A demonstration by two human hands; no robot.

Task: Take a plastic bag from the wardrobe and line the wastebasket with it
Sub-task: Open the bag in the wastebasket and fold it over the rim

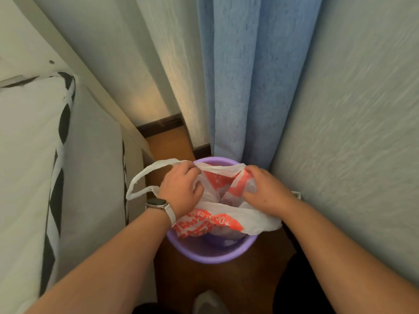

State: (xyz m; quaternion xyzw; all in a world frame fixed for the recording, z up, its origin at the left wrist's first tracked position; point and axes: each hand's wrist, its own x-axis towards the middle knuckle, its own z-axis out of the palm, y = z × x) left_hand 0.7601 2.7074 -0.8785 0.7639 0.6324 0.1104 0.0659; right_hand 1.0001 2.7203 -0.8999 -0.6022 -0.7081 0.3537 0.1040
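Note:
A purple round wastebasket [210,254] stands on the wooden floor between the bed and the wall. A white plastic bag with orange-red print [213,220] lies spread over its mouth and sags into it. My left hand [181,189], with a watch on the wrist, grips the bag's left edge near the far left rim; one white handle loop [138,182] hangs out over the left side. My right hand [265,191] pinches the bag's right edge over the right rim. The basket's bottom shows at the near side, below the bag.
A bed with a white cover and black-patterned trim [56,177] fills the left side. A blue curtain [249,87] hangs right behind the basket. A pale wall [351,132] closes in on the right. A dark skirting board [161,125] runs along the floor at the back.

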